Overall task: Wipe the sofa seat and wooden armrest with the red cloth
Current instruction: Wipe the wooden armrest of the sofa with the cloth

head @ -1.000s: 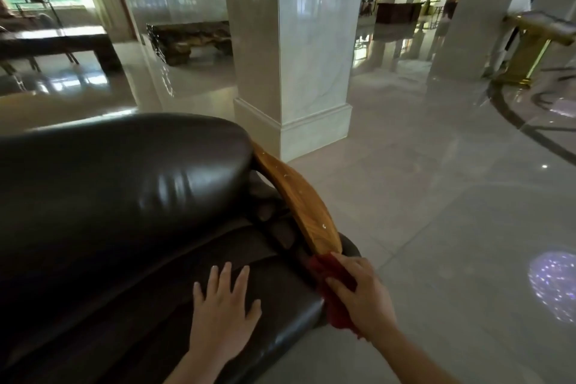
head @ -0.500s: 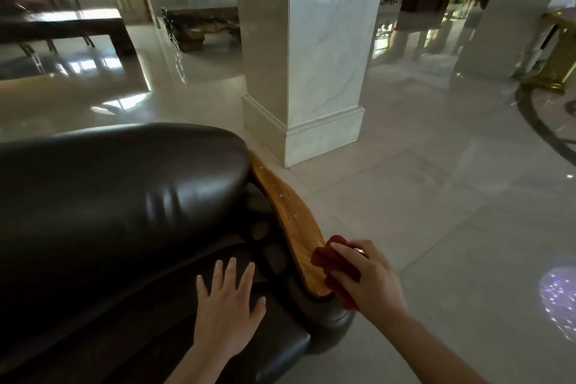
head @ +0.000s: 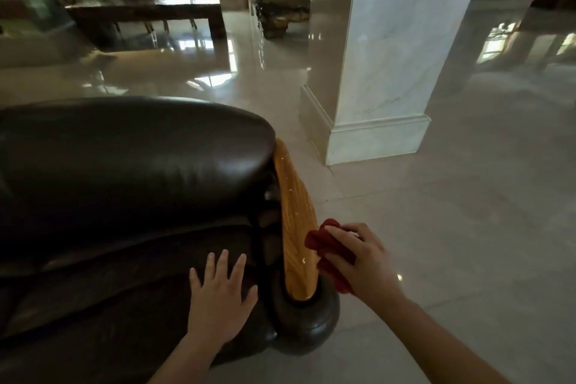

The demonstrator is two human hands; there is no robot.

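At the sofa's right end, the right hand (head: 361,259) has its grip clamped on the bunched cloth (head: 327,243), pressing it against the outer edge of the armrest (head: 294,218), low on its length. The left hand (head: 219,296) lies flat on the seat (head: 124,305), fingers spread, holding nothing. White specks dot the wood above the cloth, so I judge the armrest only partly wiped, its upper stretch left to do. Whether the seat is finished cannot be told from its dark leather.

Single head view, forward-down, close above sofa (head: 124,184) end.
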